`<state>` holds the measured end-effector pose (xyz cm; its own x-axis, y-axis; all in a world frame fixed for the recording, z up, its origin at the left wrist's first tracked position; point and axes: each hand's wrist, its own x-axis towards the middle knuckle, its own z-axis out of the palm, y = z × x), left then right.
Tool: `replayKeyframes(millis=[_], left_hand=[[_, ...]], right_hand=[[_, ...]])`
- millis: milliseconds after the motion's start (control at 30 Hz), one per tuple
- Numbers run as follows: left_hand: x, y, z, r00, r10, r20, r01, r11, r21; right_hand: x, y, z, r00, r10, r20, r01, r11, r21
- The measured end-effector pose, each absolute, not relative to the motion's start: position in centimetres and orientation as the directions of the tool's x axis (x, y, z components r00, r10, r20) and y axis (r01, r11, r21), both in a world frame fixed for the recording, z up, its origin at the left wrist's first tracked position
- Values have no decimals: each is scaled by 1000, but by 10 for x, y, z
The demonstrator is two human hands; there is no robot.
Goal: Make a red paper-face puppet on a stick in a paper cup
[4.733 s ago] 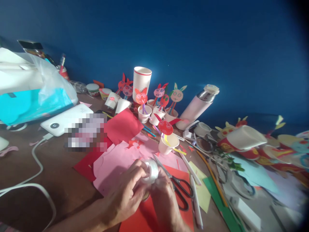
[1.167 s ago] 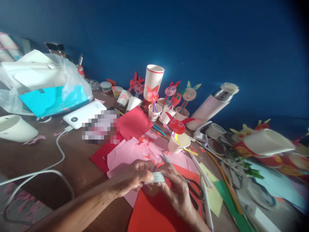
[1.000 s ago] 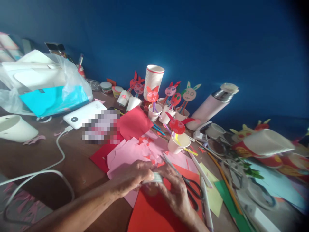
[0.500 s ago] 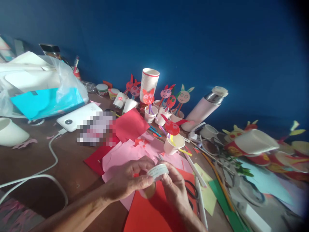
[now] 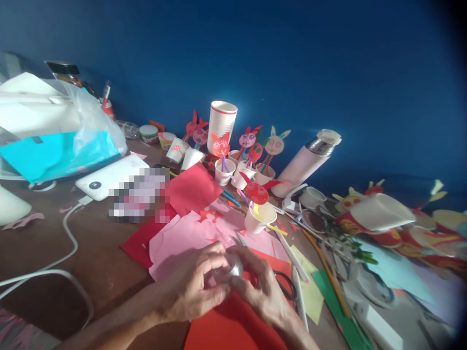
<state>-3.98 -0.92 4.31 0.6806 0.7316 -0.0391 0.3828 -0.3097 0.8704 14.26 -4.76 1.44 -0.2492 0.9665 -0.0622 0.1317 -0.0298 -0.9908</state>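
My left hand (image 5: 199, 279) and my right hand (image 5: 257, 284) meet over a red paper sheet (image 5: 233, 323), both closed around a small roll of tape (image 5: 236, 268). Its pale, shiny edge shows between the fingers, while the rest is hidden by them. Pink paper (image 5: 175, 243) lies just beyond the hands. Close to my right hand are black-handled scissors (image 5: 288, 287), partly covered. A small paper cup (image 5: 260, 218) with a red paper animal head (image 5: 257, 193) on a stalk stands ahead of my hands.
More small cups with paper faces stand near a tall stack of cups (image 5: 223, 121). A thermos (image 5: 306, 163) leans at the back. Left are a power bank (image 5: 113, 177) with a cable and a plastic bag (image 5: 91, 116). An orange pencil (image 5: 324, 267) and a green sheet (image 5: 337, 306) lie right.
My hands have closed further over the roll of tape and turned it, so its printed side no longer shows. The whole view has shifted slightly, moving the table things a little left.
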Motion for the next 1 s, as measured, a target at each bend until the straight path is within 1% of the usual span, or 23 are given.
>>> replayKeyframes(millis=[67, 133, 233, 300, 367, 467, 533, 633, 733, 800, 867, 933, 1000], left_hand=[[-40, -9, 44, 691, 720, -64, 350, -256, 901], [-41, -10, 45, 702, 707, -89, 284, -163, 945], [-41, -12, 47, 708, 695, -127, 190, -14, 982], [-41, -13, 46, 696, 708, -124, 150, 26, 988], [-41, -15, 45, 670, 738, -81, 117, 4, 993], [-43, -15, 44, 645, 764, 10, 78, -79, 994], [-45, -15, 43, 648, 760, 58, 84, -147, 985], [-48, -14, 43, 652, 752, 94, 174, -269, 947], [-48, -15, 41, 623, 769, 142, 293, -398, 869], [-47, -16, 40, 605, 778, 171, 357, -457, 815], [-45, -17, 38, 612, 773, 166, 407, -488, 772], [-43, -18, 38, 629, 763, 150, 446, -511, 735], [-42, -18, 38, 643, 752, 145, 461, -531, 711]], right_hand=[[141, -48, 12, -223, 971, -88, 40, -81, -996], [139, -49, 6, -218, 971, -99, -127, -129, -984], [134, -51, -5, -227, 969, -99, -343, -175, -923], [130, -51, -10, -218, 970, -109, -427, -195, -883], [126, -51, -14, -195, 972, -128, -449, -205, -869], [123, -49, -14, -171, 975, -143, -402, -202, -893], [127, -48, -10, -173, 978, -116, -354, -172, -919], [136, -46, 1, -160, 986, -35, -219, -71, -973], [143, -46, 11, -168, 985, 34, -40, 28, -999], [144, -47, 14, -182, 981, 70, 94, 89, -992], [143, -47, 14, -179, 978, 105, 209, 143, -968], [140, -48, 13, -170, 976, 133, 268, 175, -947], [139, -48, 12, -158, 977, 144, 282, 184, -942]])
